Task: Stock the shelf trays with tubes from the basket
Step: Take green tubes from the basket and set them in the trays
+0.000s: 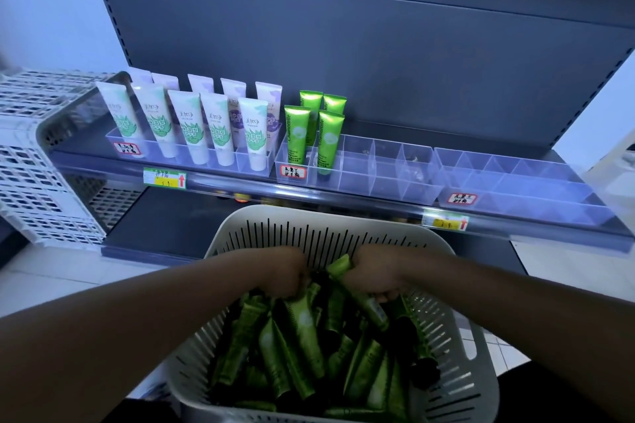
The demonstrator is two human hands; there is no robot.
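Here, both hands reach into the white slotted basket (pixel 457 385) at the lower centre of the frame, which is heaped with green tubes (pixel 302 347). The right hand (pixel 374 273) has its fingers curled around one green tube (pixel 357 288), whose crimped end sticks up past the knuckles. The left hand (pixel 292 273) has its fingers bent down among the tubes; it appears to pinch one, though the grip is hidden by the back of the hand. Above the basket, across the middle of the frame, a dark shelf (pixel 343 197) carries clear divided trays. The left tray (pixel 137 142) holds white tubes (pixel 184 125) standing upright. The middle tray (pixel 371 175) holds four green tubes (pixel 297 132) upright in its left compartments. The right tray (pixel 515 189) bears a red-edged label (pixel 462 198). At the left edge of the frame sits a white lattice crate (pixel 31 161).
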